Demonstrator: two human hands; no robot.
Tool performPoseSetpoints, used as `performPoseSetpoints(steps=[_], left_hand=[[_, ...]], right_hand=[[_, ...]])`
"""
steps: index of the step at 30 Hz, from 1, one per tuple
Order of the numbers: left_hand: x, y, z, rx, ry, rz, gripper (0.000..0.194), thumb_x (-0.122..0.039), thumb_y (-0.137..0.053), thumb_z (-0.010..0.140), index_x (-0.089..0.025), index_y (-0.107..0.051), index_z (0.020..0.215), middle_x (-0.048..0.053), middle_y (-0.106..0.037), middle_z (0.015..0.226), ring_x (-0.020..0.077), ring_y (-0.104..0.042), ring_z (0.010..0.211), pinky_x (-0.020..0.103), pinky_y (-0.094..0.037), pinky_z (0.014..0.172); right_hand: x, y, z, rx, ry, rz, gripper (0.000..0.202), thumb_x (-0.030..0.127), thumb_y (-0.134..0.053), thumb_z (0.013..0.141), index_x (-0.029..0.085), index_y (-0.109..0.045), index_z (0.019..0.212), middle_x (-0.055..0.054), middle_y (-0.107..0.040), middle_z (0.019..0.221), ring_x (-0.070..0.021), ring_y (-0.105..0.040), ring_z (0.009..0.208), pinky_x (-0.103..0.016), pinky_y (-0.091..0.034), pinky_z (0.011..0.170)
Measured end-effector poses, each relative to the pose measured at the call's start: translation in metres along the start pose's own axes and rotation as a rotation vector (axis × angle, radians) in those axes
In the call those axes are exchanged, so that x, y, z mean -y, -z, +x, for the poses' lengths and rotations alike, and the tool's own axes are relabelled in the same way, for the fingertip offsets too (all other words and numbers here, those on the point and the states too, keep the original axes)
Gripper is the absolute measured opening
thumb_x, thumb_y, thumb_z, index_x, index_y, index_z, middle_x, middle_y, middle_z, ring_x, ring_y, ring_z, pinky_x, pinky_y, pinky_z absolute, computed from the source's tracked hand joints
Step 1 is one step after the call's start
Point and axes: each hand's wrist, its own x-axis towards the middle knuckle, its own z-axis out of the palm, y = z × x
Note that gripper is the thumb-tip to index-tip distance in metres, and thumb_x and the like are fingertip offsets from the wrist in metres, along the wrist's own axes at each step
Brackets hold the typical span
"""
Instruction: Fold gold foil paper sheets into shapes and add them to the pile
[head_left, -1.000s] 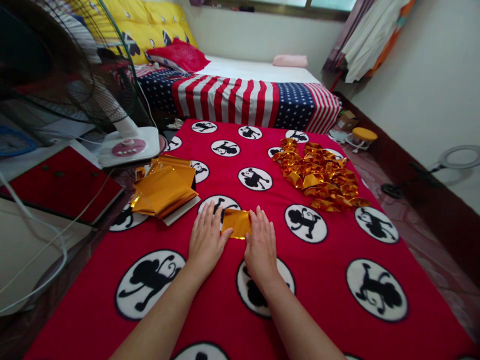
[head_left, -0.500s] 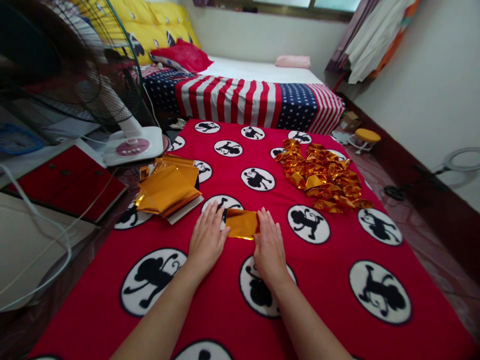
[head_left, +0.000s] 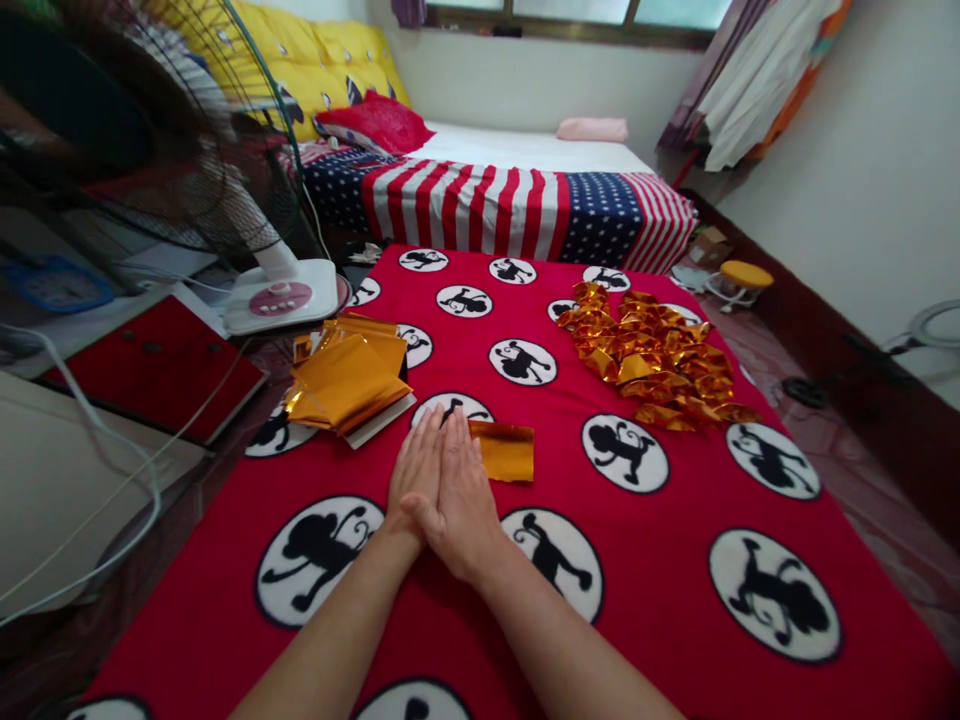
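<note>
Left hand point(head_left: 415, 470) flat on red cloth point(head_left: 645, 560), fingers straight, unclenched. Right hand point(head_left: 463, 490) also unclenched, fingers extended, laid close against left hand, thumb crossing over it; 2 hands touching. Gold foil piece point(head_left: 510, 453) flat on cloth, left end at right hand's fingers; cannot tell whether fingers pin hidden edge. Stack of gold sheets point(head_left: 349, 380) left of hands, apart. Heap of folded gold pieces point(head_left: 652, 360) farther off, to right. Fan point(head_left: 319, 285) just beyond stack.
</note>
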Motion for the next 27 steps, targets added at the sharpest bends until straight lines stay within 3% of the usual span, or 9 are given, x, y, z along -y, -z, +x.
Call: performPoseSetpoints(steps=[8, 12, 15, 18, 21, 23, 27], left_hand=[[-0.017, 0.013, 0.006, 0.044, 0.049, 0.079, 0.053, -0.032, -0.049, 0.092, -0.015, -0.043, 0.141, 0.015, -0.036, 0.155, 0.0288, -0.032, 0.144, 0.048, -0.033, 0.115], [-0.021, 0.020, 0.010, 0.072, 0.067, 0.085, 0.053, -0.028, -0.052, 0.090, -0.011, -0.044, 0.140, 0.019, -0.036, 0.154, 0.0301, -0.032, 0.144, 0.048, -0.033, 0.115], [-0.042, 0.032, 0.016, 0.063, 0.098, 0.095, 0.057, -0.018, -0.056, 0.086, -0.007, -0.043, 0.141, 0.023, -0.028, 0.157, 0.0332, -0.025, 0.147, 0.049, -0.030, 0.117], [-0.072, 0.042, 0.022, 0.090, -0.110, -0.025, 0.061, -0.027, -0.052, 0.092, -0.013, -0.034, 0.148, 0.016, -0.021, 0.161, 0.0287, -0.012, 0.150, 0.051, -0.021, 0.120], [-0.088, 0.036, 0.025, 0.264, -0.288, -0.206, 0.066, -0.045, -0.041, 0.096, -0.016, -0.024, 0.153, 0.015, -0.018, 0.162, 0.0250, -0.012, 0.151, 0.048, -0.024, 0.120], [-0.085, 0.026, 0.025, 0.321, -0.260, -0.226, 0.067, -0.050, -0.034, 0.098, -0.016, -0.021, 0.154, 0.015, -0.017, 0.162, 0.0248, -0.012, 0.150, 0.047, -0.025, 0.119], [-0.064, 0.012, 0.022, 0.334, -0.225, -0.113, 0.073, -0.055, -0.036, 0.095, -0.014, -0.020, 0.154, 0.014, -0.019, 0.161, 0.0262, -0.014, 0.150, 0.048, -0.019, 0.121]], right_hand=[[-0.062, 0.021, -0.025, -0.013, -0.071, -0.265, 0.091, 0.062, -0.042, 0.091, 0.002, -0.015, 0.153, -0.020, -0.013, 0.160, -0.0253, -0.005, 0.151, -0.050, -0.014, 0.119], [-0.069, 0.029, -0.031, 0.045, -0.088, -0.350, 0.090, 0.064, -0.045, 0.088, 0.007, -0.022, 0.153, -0.017, -0.012, 0.161, -0.0264, -0.004, 0.151, -0.052, -0.010, 0.119], [-0.067, 0.027, -0.031, 0.034, -0.097, -0.373, 0.089, 0.062, -0.044, 0.089, 0.006, -0.021, 0.153, -0.016, -0.011, 0.162, -0.0271, -0.005, 0.151, -0.052, -0.010, 0.119], [-0.067, 0.023, -0.031, 0.013, -0.078, -0.399, 0.076, 0.048, -0.044, 0.093, 0.010, -0.021, 0.154, -0.013, -0.012, 0.162, -0.0268, -0.006, 0.150, -0.051, -0.010, 0.120], [-0.068, 0.022, -0.031, 0.005, -0.047, -0.422, 0.068, 0.034, -0.045, 0.093, 0.020, -0.021, 0.155, -0.008, -0.013, 0.163, -0.0278, -0.008, 0.150, -0.052, -0.009, 0.119], [-0.069, 0.021, -0.032, 0.007, -0.049, -0.425, 0.067, 0.032, -0.045, 0.092, 0.022, -0.022, 0.155, -0.006, -0.014, 0.163, -0.0283, -0.009, 0.150, -0.052, -0.010, 0.119], [-0.068, 0.022, -0.032, -0.003, -0.071, -0.418, 0.070, 0.034, -0.043, 0.091, 0.016, -0.020, 0.155, -0.007, -0.014, 0.162, -0.0251, -0.008, 0.150, -0.050, -0.008, 0.120]])
